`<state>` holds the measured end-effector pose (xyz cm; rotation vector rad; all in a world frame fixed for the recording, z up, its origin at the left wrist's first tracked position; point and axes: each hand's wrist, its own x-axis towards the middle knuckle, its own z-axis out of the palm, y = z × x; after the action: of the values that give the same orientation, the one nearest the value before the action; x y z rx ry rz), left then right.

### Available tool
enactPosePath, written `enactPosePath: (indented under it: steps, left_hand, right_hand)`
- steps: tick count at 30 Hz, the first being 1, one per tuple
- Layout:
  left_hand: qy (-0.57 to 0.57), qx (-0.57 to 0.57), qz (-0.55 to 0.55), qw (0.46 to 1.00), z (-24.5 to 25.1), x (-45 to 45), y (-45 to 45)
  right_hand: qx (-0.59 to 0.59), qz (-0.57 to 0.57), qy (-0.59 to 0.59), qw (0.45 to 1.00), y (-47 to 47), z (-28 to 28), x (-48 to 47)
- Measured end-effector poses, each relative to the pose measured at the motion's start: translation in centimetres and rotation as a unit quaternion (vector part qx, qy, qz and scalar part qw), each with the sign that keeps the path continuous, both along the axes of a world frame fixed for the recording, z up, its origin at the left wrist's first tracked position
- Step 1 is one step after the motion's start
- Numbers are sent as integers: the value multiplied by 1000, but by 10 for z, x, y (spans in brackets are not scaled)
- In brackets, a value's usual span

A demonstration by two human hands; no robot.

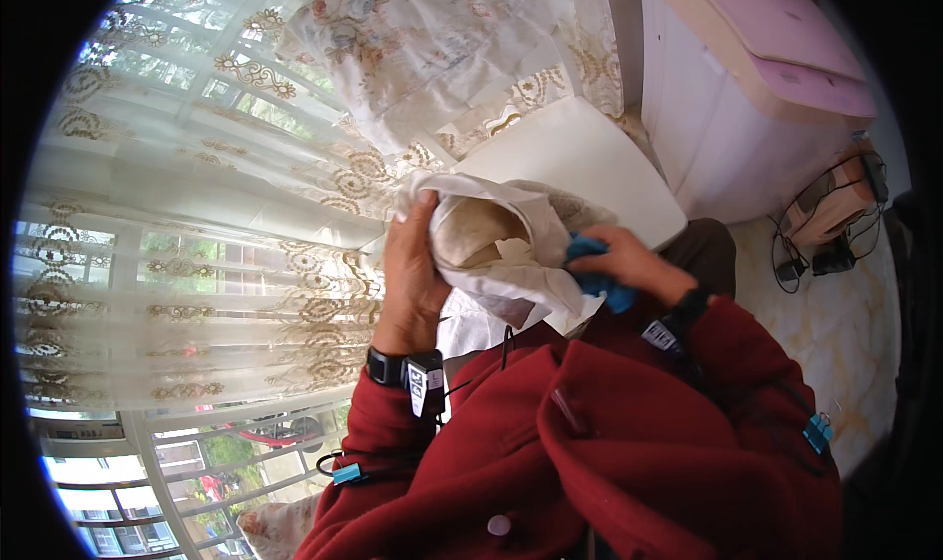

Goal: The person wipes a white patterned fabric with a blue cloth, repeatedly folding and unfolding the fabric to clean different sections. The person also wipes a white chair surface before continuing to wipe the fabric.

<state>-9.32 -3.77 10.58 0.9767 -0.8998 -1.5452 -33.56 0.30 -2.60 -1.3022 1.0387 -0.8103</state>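
Observation:
My left hand point(414, 265) grips the rim of a soft white item point(549, 228), perhaps a cap or a bag, at its left side. Its round mouth faces up and shows a beige lining point(471, 228) with a pale, ragged-edged patch inside. My right hand point(626, 261) holds a crumpled blue cloth point(589, 261) against the item's right side. The fingers of that hand are partly hidden by the cloth. Behind the item, a greyish textured part or separate piece point(567, 200) shows; I cannot tell which. White fabric point(471, 328) hangs below, near my lap.
A white stool or chair seat point(575, 155) lies just beyond my hands. Patterned sheer curtains point(221, 287) cover the window at left, and a floral cloth point(442, 37) hangs ahead. A pink-topped cabinet or appliance point(737, 103) stands right. Black cables point(792, 258) lie on the floor there.

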Motion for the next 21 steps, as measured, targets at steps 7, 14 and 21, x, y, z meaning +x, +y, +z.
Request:
enactPosePath:
  steps: [7,14,21]
  left_hand:
    - [-238,-27,-230,943,24,35,13]
    - [-149,189,-342,908,-10,-12,45]
    - [-173,272,-339,884,-40,-11,49]
  right_hand:
    - [-9,-74,-12,997,5,114,-120]
    - [-313,-225,395,834,-58,108,-100]
    - [-452,71,201,866,22,-1,17]
